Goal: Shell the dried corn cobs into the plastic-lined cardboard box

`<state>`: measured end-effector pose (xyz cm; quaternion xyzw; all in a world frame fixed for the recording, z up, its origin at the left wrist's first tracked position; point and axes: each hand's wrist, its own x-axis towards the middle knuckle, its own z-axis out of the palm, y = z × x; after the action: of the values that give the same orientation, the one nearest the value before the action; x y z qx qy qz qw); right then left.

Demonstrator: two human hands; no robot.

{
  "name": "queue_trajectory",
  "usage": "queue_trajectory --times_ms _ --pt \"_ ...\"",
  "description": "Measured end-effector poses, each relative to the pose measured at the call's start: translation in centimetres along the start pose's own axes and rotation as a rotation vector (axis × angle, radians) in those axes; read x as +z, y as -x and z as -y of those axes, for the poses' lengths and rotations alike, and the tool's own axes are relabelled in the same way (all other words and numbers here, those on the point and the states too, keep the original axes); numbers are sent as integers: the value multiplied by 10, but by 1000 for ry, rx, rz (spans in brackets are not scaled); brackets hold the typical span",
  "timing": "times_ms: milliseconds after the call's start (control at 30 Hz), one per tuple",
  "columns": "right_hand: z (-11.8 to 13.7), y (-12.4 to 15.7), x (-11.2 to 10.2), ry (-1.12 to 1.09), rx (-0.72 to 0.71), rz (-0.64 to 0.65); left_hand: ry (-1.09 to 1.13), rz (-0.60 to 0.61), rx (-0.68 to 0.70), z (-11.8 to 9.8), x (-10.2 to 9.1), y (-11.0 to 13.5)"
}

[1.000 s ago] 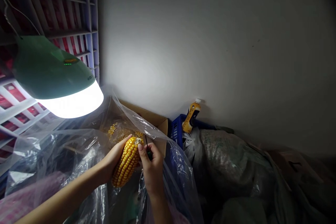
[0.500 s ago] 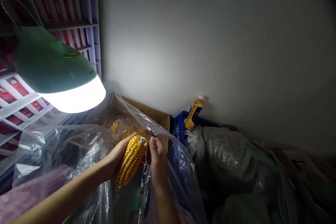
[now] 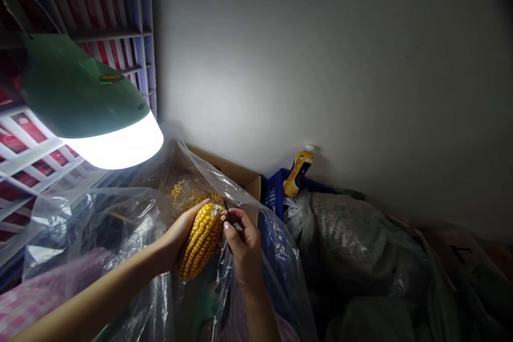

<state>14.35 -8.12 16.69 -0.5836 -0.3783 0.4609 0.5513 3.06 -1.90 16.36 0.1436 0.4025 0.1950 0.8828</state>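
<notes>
A yellow corn cob is held tilted in my left hand, whose fingers wrap round its far side. At its upper end, a pale bare patch shows among the kernels. My right hand is closed in a pinch on a thin dark stick-like tool, right beside that end of the cob; the tool's lower part is hidden by the fingers. Below and behind the hands, loose corn kernels lie in a clear plastic bag that lines a cardboard box.
A lit green lamp hangs at the left before a plastic lattice crate. Right of the box stand a blue basket, an orange drink bottle and a full sack. A pale wall rises behind.
My right hand has turned and opened its grip slightly, and the dark tool now leans over toward the cob's end. The left hand keeps hold of the cob, almost unmoved.
</notes>
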Motion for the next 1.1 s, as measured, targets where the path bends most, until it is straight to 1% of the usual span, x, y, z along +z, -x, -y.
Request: queue_trajectory --times_ms 267,400,567,733,800,900,967,1100 --pt "-3 -1 0 1 6 0 7 -35 3 0 -1 -1" --pt "-4 1 -1 54 -5 0 4 -48 -4 0 -1 -1" --pt "-3 2 0 119 -42 -23 9 -32 9 1 -2 -2" --pt "-3 2 0 122 -78 -40 10 -11 49 2 -2 -3" --pt "-3 3 1 130 -88 -46 1 -9 40 3 -3 -4" --pt "-2 3 2 135 -84 -59 -12 -17 25 5 -5 -5" --pt "-2 3 2 123 -76 -62 -11 -18 38 5 -5 -5" --pt "-3 0 2 109 -80 -92 -9 -20 35 3 -1 -3"
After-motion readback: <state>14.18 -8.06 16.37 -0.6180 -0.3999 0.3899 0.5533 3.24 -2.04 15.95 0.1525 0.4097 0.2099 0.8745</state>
